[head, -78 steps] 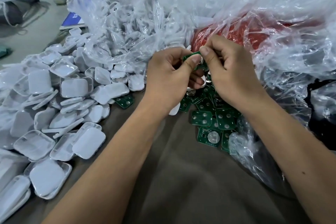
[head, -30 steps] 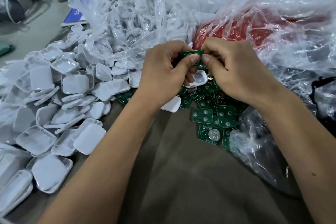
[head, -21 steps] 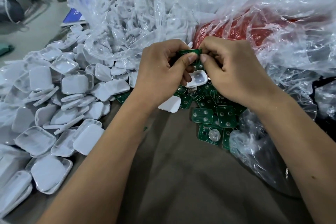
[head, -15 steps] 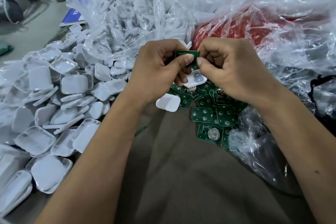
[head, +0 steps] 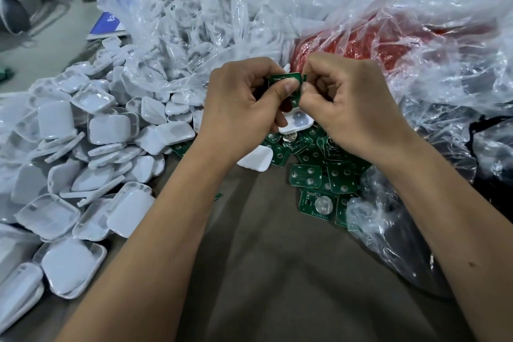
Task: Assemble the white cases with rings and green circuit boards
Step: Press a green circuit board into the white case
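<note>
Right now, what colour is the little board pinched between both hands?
Green; the board sits between the left hand and right hand, seen in the head view.

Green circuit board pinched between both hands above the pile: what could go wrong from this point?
1. The green circuit board is held only by fingertips of the left hand and right hand; a slip would likely drop it among the loose boards below.
2. The white case under the hands looks only loosely held and might fall.
3. The clear plastic bag lies against the boards and could snag or hide parts.
</note>
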`<state>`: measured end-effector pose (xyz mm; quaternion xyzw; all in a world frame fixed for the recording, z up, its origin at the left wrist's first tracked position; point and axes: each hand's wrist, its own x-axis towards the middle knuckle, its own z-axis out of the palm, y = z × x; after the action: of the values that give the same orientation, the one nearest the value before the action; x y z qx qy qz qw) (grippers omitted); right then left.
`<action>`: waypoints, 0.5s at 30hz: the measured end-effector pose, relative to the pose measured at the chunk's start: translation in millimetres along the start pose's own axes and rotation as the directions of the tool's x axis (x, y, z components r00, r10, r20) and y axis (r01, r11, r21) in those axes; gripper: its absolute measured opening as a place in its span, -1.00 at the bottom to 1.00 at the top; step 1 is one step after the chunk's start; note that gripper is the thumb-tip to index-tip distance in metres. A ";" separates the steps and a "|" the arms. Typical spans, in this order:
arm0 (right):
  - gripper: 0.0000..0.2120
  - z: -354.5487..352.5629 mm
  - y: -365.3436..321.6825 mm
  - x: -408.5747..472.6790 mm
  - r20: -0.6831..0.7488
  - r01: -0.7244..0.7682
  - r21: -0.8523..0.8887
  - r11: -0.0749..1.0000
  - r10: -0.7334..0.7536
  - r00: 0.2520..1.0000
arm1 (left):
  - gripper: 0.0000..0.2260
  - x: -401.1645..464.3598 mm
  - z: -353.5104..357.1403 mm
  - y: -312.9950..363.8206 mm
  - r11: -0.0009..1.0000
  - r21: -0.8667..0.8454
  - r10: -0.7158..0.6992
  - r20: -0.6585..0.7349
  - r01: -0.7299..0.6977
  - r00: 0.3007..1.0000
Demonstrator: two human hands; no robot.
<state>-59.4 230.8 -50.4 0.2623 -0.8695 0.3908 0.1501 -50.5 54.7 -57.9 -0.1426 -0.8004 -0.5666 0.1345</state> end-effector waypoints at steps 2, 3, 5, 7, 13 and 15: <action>-0.82 -2.3 0.1 0.5 0.009 -0.026 0.024 0.999 0.026 1.000 | -0.90 0.6 0.3 1.4 0.991 -0.123 -0.045 0.026 0.048 0.999; -0.82 -4.4 0.3 1.3 0.005 -0.047 0.049 0.998 0.047 0.999 | -0.90 0.9 -0.6 1.6 0.978 -0.194 -0.076 0.034 0.081 0.997; -0.81 -11.1 1.9 2.8 -0.022 -0.123 0.199 0.972 0.130 0.991 | -0.89 0.7 -2.8 1.4 0.934 -0.325 -0.141 0.053 0.150 0.989; -0.77 -20.1 1.8 3.1 0.003 -0.197 0.403 0.894 0.214 0.977 | -0.87 0.2 -4.6 0.6 0.898 -0.394 -0.180 0.077 0.196 0.981; -0.60 -24.8 3.4 -0.5 0.364 -0.143 0.282 0.949 0.032 0.931 | -0.81 2.7 -4.6 -1.5 0.842 -0.469 -0.243 0.109 0.266 0.964; -0.69 -25.1 4.7 -0.6 0.402 -0.107 0.265 0.958 -0.009 0.915 | -0.82 2.1 -4.0 -2.3 0.838 -0.467 -0.259 0.113 0.281 0.959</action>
<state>-60.2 252.6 -37.2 0.3330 -0.8237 0.4520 -0.0792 -53.0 50.4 -57.8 -0.0701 -0.6503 -0.7564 -0.0043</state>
